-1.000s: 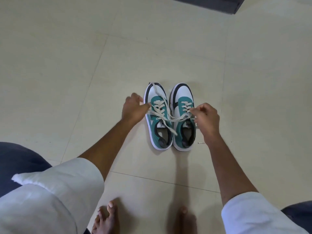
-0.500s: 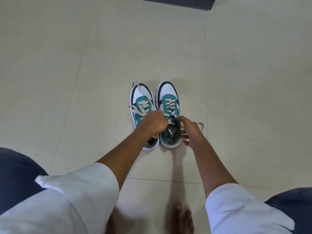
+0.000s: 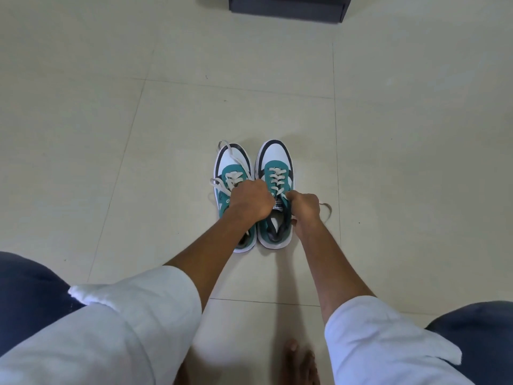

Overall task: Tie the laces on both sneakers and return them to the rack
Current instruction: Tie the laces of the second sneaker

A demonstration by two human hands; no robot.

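Two teal, white and black sneakers stand side by side on the tiled floor, toes pointing away from me. The left sneaker (image 3: 231, 162) has loose cream laces trailing over its toe and left side. The right sneaker (image 3: 276, 159) is laced up its front. My left hand (image 3: 251, 200) is closed over the gap between the two shoes, near the right sneaker's tongue. My right hand (image 3: 305, 208) pinches a lace end at the right sneaker's top eyelets; a loop of lace (image 3: 327, 209) curls on the floor just right of it.
A dark box-like base (image 3: 288, 8) sits at the far edge of the floor, straight ahead. My bare foot (image 3: 299, 362) rests on the tiles near the bottom, between my knees. Pale floor tiles surround the shoes.
Both hands came together from a wide pull on the laces a second ago to a close grip over the right sneaker's tongue. The view has shifted slightly.
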